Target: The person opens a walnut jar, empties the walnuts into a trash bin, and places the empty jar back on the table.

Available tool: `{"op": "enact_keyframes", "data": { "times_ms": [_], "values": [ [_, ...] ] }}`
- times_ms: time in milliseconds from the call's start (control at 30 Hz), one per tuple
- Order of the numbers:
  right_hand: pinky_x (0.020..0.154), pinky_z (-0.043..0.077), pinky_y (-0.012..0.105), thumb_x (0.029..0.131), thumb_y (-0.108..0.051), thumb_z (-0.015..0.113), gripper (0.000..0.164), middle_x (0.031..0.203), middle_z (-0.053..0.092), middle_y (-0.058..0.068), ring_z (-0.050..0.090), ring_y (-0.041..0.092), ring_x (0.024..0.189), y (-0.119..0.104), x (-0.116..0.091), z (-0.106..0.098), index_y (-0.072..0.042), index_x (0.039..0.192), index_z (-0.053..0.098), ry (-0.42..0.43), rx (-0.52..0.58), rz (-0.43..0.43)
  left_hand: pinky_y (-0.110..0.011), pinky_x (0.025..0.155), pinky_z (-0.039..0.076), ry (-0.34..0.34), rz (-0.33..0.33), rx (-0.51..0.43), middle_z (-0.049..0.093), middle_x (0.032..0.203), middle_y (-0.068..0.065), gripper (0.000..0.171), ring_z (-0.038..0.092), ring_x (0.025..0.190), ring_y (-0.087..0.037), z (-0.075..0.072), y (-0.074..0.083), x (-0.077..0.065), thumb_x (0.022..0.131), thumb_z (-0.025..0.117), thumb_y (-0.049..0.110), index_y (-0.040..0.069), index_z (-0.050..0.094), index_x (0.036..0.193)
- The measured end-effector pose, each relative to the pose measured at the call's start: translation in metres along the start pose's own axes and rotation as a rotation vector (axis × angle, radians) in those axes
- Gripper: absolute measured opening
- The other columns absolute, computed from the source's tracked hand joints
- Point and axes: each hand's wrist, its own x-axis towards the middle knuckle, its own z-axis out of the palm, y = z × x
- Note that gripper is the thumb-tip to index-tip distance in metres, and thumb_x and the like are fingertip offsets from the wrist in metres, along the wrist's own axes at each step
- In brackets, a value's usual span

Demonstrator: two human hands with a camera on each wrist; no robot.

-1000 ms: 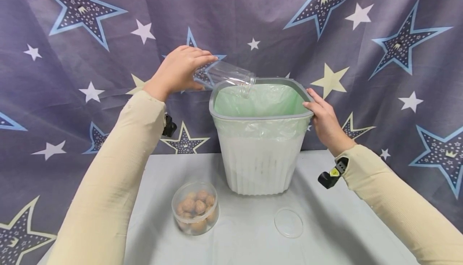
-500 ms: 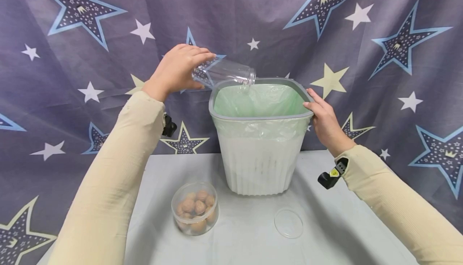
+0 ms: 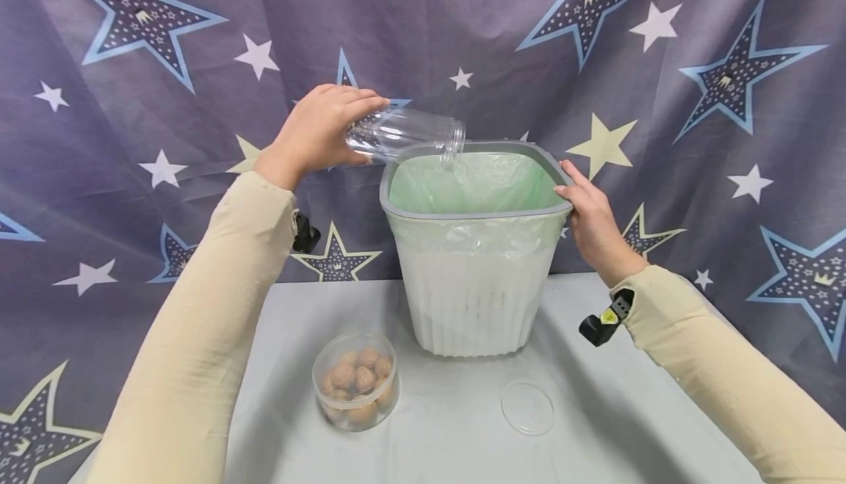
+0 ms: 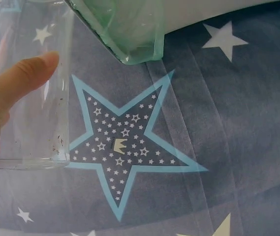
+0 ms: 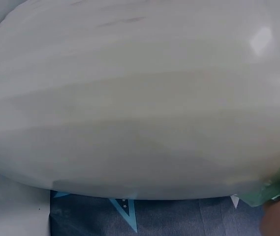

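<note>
My left hand (image 3: 324,128) grips a clear plastic jar (image 3: 413,131) around its base end. The jar lies on its side in the air, its uncapped mouth over the left rim of a white trash can (image 3: 472,293). A few dark specks cling inside the jar (image 4: 36,128) near its bottom in the left wrist view. Lining the can is a pale green bag (image 3: 502,175), held under a grey rim (image 3: 476,215). On the can's right side my right hand (image 3: 595,223) grips that rim, fingertips over its edge. The can's wall fills most of the right wrist view.
A round clear container of walnuts (image 3: 357,381) stands on the white-covered table (image 3: 436,440), front left of the can. A thin clear disc (image 3: 526,408) lies to the front right. A star-patterned curtain (image 3: 515,29) hangs close behind.
The jar has shifted slightly left with my left hand and turned closer to level. My right hand and the trash can look the same.
</note>
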Motion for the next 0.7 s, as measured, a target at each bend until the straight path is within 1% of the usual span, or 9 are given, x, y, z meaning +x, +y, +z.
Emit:
{"op": "enact_keyframes", "data": {
  "times_ms": [167, 233, 333, 467, 567, 700],
  "values": [
    [0.113, 0.015, 0.021, 0.091, -0.008, 0.039, 0.064, 0.159, 0.008, 0.004, 0.011, 0.013, 0.143, 0.001, 0.000, 0.000, -0.001, 0.149, 0.012, 0.007, 0.008, -0.008, -0.047, 0.098, 0.037, 0.053, -0.022, -0.037, 0.058, 0.128, -0.014, 0.080, 0.053, 0.117, -0.032, 0.004, -0.002, -0.003, 0.059, 0.088, 0.022, 0.007, 0.055, 0.130],
    [0.112, 0.015, 0.021, 0.091, -0.007, 0.038, 0.064, 0.159, 0.007, 0.004, 0.011, 0.013, 0.143, 0.001, 0.000, 0.000, 0.000, 0.149, 0.012, 0.011, 0.016, -0.012, -0.047, 0.098, 0.037, 0.067, -0.046, -0.063, 0.058, 0.129, -0.013, 0.081, 0.053, 0.117, -0.033, 0.006, -0.003, -0.004, 0.060, 0.088, 0.025, 0.007, 0.054, 0.131],
    [0.113, 0.015, 0.021, 0.091, -0.007, 0.038, 0.064, 0.159, 0.007, 0.005, 0.010, 0.013, 0.143, 0.001, 0.000, -0.001, 0.001, 0.149, 0.012, 0.015, 0.022, -0.019, -0.048, 0.101, 0.036, 0.086, -0.112, -0.121, 0.055, 0.132, -0.012, 0.083, 0.051, 0.120, -0.033, 0.008, -0.002, -0.007, 0.063, 0.087, 0.029, 0.007, 0.051, 0.134],
    [0.112, 0.015, 0.020, 0.091, -0.007, 0.037, 0.063, 0.158, 0.008, 0.006, 0.010, 0.013, 0.143, 0.001, 0.000, -0.002, 0.001, 0.149, 0.012, 0.017, 0.030, -0.028, -0.045, 0.107, 0.032, 0.122, -0.213, -0.214, 0.051, 0.137, -0.011, 0.084, 0.046, 0.126, -0.031, 0.013, -0.001, -0.015, 0.066, 0.085, 0.031, 0.010, 0.047, 0.138],
    [0.112, 0.015, 0.020, 0.091, -0.006, 0.037, 0.063, 0.158, 0.008, 0.006, 0.010, 0.013, 0.143, 0.001, 0.000, -0.001, 0.001, 0.149, 0.012, 0.012, 0.034, -0.029, -0.039, 0.107, 0.033, 0.189, -0.259, -0.296, 0.054, 0.134, -0.011, 0.083, 0.047, 0.125, -0.026, 0.018, 0.002, -0.022, 0.066, 0.085, 0.029, 0.009, 0.048, 0.137],
    [0.112, 0.015, 0.021, 0.091, -0.006, 0.037, 0.063, 0.158, 0.008, 0.007, 0.010, 0.013, 0.143, 0.002, 0.001, -0.001, 0.001, 0.149, 0.012, 0.007, 0.027, -0.032, -0.033, 0.102, 0.038, 0.302, -0.311, -0.441, 0.059, 0.126, -0.011, 0.081, 0.052, 0.118, -0.022, 0.022, 0.011, -0.030, 0.064, 0.087, 0.021, 0.006, 0.050, 0.134]
  ]
}}
